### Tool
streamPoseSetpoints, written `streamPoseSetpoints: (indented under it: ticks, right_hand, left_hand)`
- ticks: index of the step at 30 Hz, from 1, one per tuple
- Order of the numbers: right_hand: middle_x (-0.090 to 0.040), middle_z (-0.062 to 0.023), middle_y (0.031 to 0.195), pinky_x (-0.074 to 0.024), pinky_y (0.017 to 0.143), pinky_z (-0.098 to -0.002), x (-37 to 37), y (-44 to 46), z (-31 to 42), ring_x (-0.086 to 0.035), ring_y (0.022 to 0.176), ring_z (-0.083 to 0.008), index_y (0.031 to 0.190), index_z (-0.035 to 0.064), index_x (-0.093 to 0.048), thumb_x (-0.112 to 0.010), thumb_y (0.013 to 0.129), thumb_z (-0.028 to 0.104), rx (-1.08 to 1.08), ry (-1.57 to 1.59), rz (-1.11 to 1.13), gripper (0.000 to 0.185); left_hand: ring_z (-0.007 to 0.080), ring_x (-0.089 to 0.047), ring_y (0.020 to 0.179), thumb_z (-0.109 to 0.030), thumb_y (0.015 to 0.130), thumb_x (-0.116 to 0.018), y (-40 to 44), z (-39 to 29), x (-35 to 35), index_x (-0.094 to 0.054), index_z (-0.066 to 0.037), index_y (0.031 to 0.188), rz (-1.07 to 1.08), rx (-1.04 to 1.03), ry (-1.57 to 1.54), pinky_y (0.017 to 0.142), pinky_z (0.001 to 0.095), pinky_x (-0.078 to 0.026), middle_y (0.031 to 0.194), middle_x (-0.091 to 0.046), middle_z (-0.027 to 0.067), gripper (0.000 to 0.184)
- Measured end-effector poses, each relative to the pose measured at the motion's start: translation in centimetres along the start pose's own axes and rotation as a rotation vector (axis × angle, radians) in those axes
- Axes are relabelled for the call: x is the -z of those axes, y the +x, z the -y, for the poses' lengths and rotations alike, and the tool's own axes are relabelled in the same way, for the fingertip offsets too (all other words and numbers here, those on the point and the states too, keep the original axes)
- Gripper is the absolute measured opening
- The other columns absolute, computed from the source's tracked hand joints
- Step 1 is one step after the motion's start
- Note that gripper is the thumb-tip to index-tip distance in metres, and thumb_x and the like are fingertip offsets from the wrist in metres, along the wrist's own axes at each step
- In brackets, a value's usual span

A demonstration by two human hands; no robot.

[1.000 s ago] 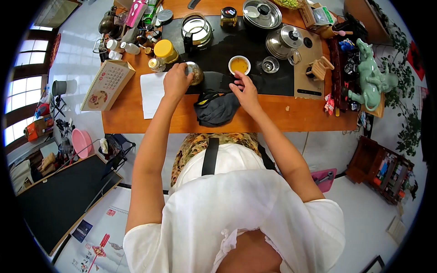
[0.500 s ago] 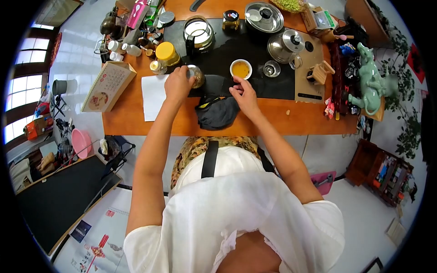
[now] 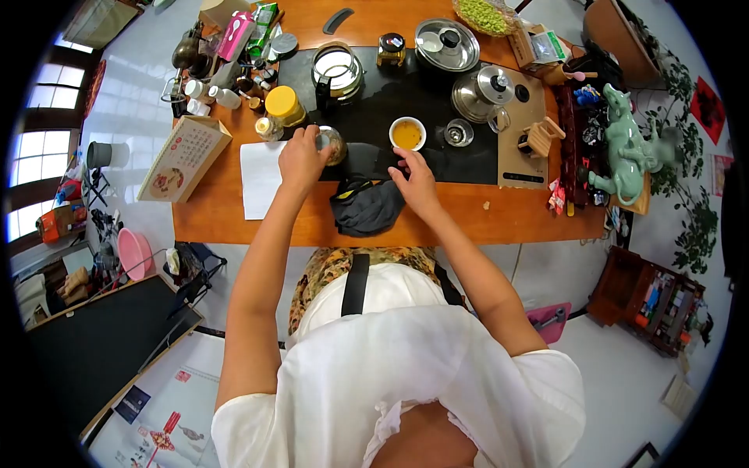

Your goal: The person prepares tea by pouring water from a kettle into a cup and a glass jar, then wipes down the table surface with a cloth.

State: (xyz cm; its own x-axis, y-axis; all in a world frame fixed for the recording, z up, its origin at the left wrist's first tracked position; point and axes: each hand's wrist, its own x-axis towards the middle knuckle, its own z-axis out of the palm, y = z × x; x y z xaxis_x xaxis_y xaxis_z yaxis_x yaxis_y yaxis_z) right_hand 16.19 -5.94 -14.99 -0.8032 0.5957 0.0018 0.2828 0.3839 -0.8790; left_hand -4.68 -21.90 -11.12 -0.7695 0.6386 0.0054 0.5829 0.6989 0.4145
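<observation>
My left hand (image 3: 303, 162) grips the left side of a small glass jar (image 3: 337, 147) with brownish contents; part of the jar is hidden behind the fingers. My right hand (image 3: 413, 186) hovers empty, fingers apart, just below a white bowl (image 3: 407, 134) of yellow-orange liquid, without visibly touching it. Between my hands a dark grey cloth item (image 3: 368, 208), perhaps a cap, lies at the table's front edge. White paper (image 3: 260, 181) is under and left of my left forearm. A yellow-lidded jar (image 3: 285, 104) stands behind my left hand.
A glass kettle (image 3: 337, 72), a lidded steel pot (image 3: 446, 45) and a glass teapot (image 3: 477, 90) stand on the dark mat. A small glass cup (image 3: 459, 133) is right of the bowl. An upright box (image 3: 186, 160) and several bottles crowd the left.
The view has shifted, so the table sits slightly lower in it. My right hand has drawn back a little from the bowl. My left hand stays at the glass jar.
</observation>
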Motion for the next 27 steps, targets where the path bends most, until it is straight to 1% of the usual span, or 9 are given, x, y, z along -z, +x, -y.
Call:
streamPoseSetpoints:
  ticks: [5, 6, 9, 10, 13, 14, 20, 24, 27]
  right_hand:
    - [-0.058, -0.0146, 0.130, -0.0493, 0.094, -0.0417, -1.2, -1.7, 0.2, -0.058, 0.116, -0.0363, 0.127, 0.0115, -0.063, -0.074, 0.083, 0.017, 0.245, -0.274, 0.151, 0.045]
    - [-0.052, -0.0139, 0.140, -0.0438, 0.103, -0.0482, -1.7, -2.1, 0.3, -0.050, 0.128, -0.0363, 0.132, 0.0187, -0.062, -0.076, 0.082, 0.023, 0.226, -0.341, 0.251, 0.051]
    - [-0.044, -0.0135, 0.149, -0.0355, 0.109, -0.0576, -3.0, -3.6, 0.5, -0.042, 0.137, -0.0363, 0.138, 0.0264, -0.058, -0.077, 0.082, 0.029, 0.284, -0.582, 0.386, 0.058]
    - [-0.038, -0.0138, 0.154, -0.0294, 0.111, -0.0632, -3.4, -4.0, 0.5, -0.037, 0.140, -0.0358, 0.142, 0.0313, -0.054, -0.077, 0.082, 0.034, 0.245, -0.619, 0.473, 0.064]
    - [-0.039, -0.0138, 0.153, -0.0293, 0.111, -0.0637, -4.1, -4.4, -0.6, -0.039, 0.139, -0.0349, 0.141, 0.0313, -0.055, -0.077, 0.082, 0.034, 0.318, -0.661, 0.418, 0.063]
    - [-0.048, -0.0146, 0.145, -0.0321, 0.110, -0.0595, -3.9, -4.4, -0.9, -0.045, 0.132, -0.0342, 0.133, 0.0275, -0.061, -0.075, 0.083, 0.030, 0.369, -0.624, 0.357, 0.053]
    - [-0.060, -0.0146, 0.119, -0.0409, 0.098, -0.0489, -3.7, -4.5, -3.1, -0.056, 0.113, -0.0321, 0.108, 0.0174, -0.067, -0.073, 0.081, 0.019, 0.424, -0.558, 0.257, 0.028]
    - [-0.060, -0.0148, 0.115, -0.0423, 0.093, -0.0463, -1.5, -5.6, -3.8, -0.057, 0.109, -0.0327, 0.107, 0.0153, -0.066, -0.073, 0.080, 0.016, 0.310, -0.600, 0.223, 0.027]
    - [-0.059, -0.0142, 0.112, -0.0430, 0.092, -0.0444, 1.3, -6.3, -4.3, -0.058, 0.106, -0.0337, 0.107, 0.0138, -0.065, -0.072, 0.082, 0.015, 0.232, -0.601, 0.167, 0.026]
  left_hand:
    - [0.0351, -0.066, 0.093, -0.039, 0.086, -0.074, -1.0, -0.4, 0.5, -0.064, -0.010, 0.113, -0.100, 0.028, -0.057, 0.076, 0.0445, -0.053, 0.104, -0.065, 0.0130, 0.042]
    - [0.0355, -0.066, 0.091, -0.037, 0.087, -0.073, -1.3, -0.4, 0.6, -0.064, -0.009, 0.113, -0.117, 0.014, -0.066, 0.075, 0.0447, -0.052, 0.104, -0.063, 0.0132, 0.039]
    - [0.0354, -0.065, 0.091, -0.035, 0.088, -0.072, -2.2, -0.3, 0.7, -0.064, -0.009, 0.114, -0.112, 0.050, -0.072, 0.075, 0.0442, -0.052, 0.105, -0.062, 0.0135, 0.038]
    - [0.0353, -0.065, 0.091, -0.032, 0.088, -0.072, -2.6, -0.3, 0.7, -0.064, -0.008, 0.115, -0.120, 0.050, -0.093, 0.075, 0.0439, -0.052, 0.106, -0.061, 0.0133, 0.036]
    - [0.0351, -0.064, 0.092, -0.030, 0.088, -0.072, -3.1, -0.3, 0.1, -0.065, -0.009, 0.115, -0.175, 0.056, -0.098, 0.076, 0.0437, -0.052, 0.107, -0.061, 0.0132, 0.035]
    - [0.0346, -0.064, 0.094, -0.028, 0.088, -0.073, -3.2, -0.2, 0.0, -0.065, -0.009, 0.116, -0.184, 0.068, -0.108, 0.077, 0.0439, -0.052, 0.109, -0.060, 0.0128, 0.034]
    - [0.0333, -0.063, 0.092, -0.025, 0.088, -0.073, -4.3, -1.3, 0.1, -0.065, -0.008, 0.117, -0.187, 0.030, -0.155, 0.077, 0.0435, -0.052, 0.109, -0.059, 0.0126, 0.034]
    - [0.0338, -0.062, 0.092, -0.020, 0.087, -0.073, -4.7, -2.4, -0.2, -0.065, -0.008, 0.116, -0.182, -0.033, -0.200, 0.078, 0.0429, -0.051, 0.108, -0.059, 0.0131, 0.032]
    - [0.0342, -0.062, 0.095, -0.019, 0.087, -0.074, -4.8, -3.3, -1.1, -0.065, -0.007, 0.114, -0.215, -0.164, -0.207, 0.080, 0.0415, -0.051, 0.107, -0.059, 0.0136, 0.031]
